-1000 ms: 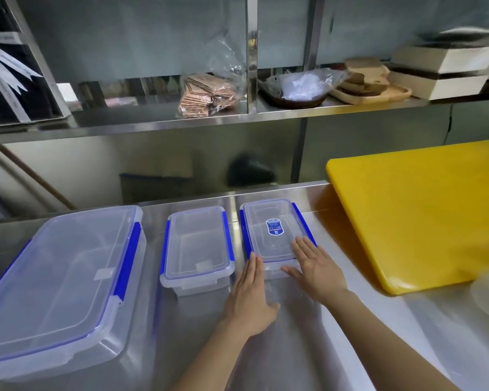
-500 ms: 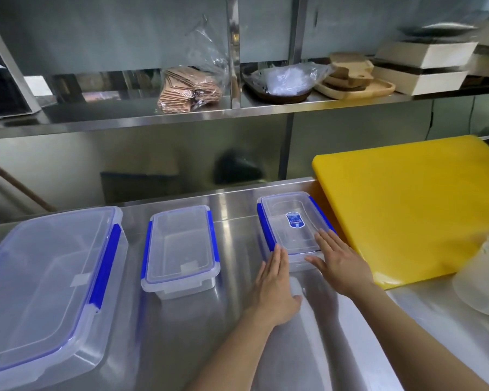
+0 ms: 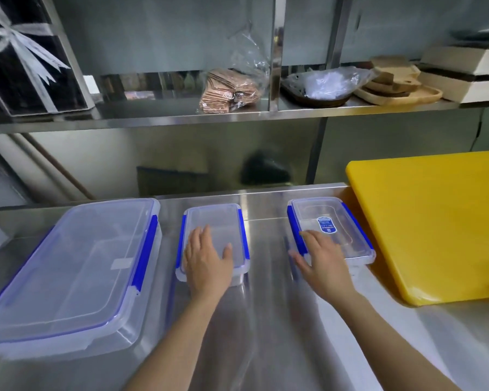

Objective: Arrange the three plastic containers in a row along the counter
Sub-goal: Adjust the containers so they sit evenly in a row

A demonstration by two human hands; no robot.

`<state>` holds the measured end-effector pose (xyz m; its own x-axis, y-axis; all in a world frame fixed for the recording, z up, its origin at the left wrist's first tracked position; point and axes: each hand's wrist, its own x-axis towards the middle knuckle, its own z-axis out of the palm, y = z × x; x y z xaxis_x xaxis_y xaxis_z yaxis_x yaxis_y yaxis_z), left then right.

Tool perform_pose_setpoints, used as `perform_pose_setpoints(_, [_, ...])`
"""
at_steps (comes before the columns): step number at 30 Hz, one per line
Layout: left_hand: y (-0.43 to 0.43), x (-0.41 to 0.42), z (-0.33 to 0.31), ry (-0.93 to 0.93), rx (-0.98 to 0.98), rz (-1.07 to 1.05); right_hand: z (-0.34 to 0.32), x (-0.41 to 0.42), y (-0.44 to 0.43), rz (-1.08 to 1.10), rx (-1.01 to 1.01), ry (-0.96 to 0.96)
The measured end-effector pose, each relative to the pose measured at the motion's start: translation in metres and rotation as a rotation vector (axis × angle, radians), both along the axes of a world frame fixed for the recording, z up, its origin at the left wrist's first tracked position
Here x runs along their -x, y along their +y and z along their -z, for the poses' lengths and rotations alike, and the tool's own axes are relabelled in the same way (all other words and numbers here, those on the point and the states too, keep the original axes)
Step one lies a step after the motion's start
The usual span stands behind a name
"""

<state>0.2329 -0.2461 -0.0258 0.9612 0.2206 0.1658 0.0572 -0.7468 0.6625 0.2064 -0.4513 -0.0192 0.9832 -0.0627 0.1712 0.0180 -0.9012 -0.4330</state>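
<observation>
Resting flat on the lid of the middle box (image 3: 215, 235), the left hand (image 3: 208, 263) has its fingers (image 3: 201, 235) spread a little and is not gripping anything. Half a second ago this hand lay beside the right hand, down on the counter (image 3: 268, 320) at the near end of the small box (image 3: 329, 230). Now it has moved over to the left, onto the middle box.

The right hand (image 3: 322, 263) lies on the near left corner of the small box, the one with the blue sticker. Its fingers (image 3: 308, 235) are stretched out and apart, pressing on the lid and the blue clip, not closed around it. It was at the near end of this same box before, so it has hardly changed.

The small box now sits to the right of the middle of the frame, just beside the yellow board (image 3: 435, 221). One second ago it was close to the middle box. Now a wide strip of shiny counter shows between them.

The big box (image 3: 68, 272) is at the lower left of the frame, just beside the middle box but not touching it. All three boxes have clear lids with blue clips, and they sit side by side along the back of the counter.

Above them a metal shelf (image 3: 237, 117) holds a bag of brown packets (image 3: 229, 88) and some wooden trays (image 3: 398, 88).
</observation>
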Motion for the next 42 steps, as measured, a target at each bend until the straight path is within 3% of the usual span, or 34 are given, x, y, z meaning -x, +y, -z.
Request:
perform_pose_setpoints(4, [0.043,-0.004,0.013,0.165,0.139,-0.106,0.005,-0.007,0.056,-0.156,-0.197,0.151])
perform_pose_setpoints(9, [0.055,0.001,0.027,0.29,0.355,-0.021,0.023,-0.018,0.093,-0.231,-0.229,0.326])
perform_pose_setpoints(21, [0.035,-0.002,0.033,0.336,0.323,-0.009,0.037,-0.024,0.075,-0.201,-0.091,0.343])
perform_pose_setpoints(26, [0.04,-0.002,0.029,0.32,0.254,-0.001,0.036,-0.021,0.081,-0.209,-0.011,0.349])
perform_pose_setpoints(30, [0.045,0.008,0.003,0.153,0.17,0.018,0.027,-0.016,0.093,-0.127,0.052,0.16])
perform_pose_setpoints(34, [0.076,0.019,-0.041,-0.072,0.125,-0.014,0.006,-0.014,0.122,-0.148,-0.103,0.069])
perform_pose_setpoints(37, [0.139,0.028,-0.065,-0.186,0.056,-0.151,-0.005,-0.005,0.173,-0.255,-0.313,0.145])
perform_pose_setpoints(39, [0.196,0.036,-0.067,-0.167,-0.069,-0.288,-0.01,0.007,0.216,-0.354,-0.419,0.271])
perform_pose_setpoints(42, [0.25,0.041,-0.054,0.088,-0.313,-0.329,-0.012,0.017,0.251,-0.435,-0.542,0.382])
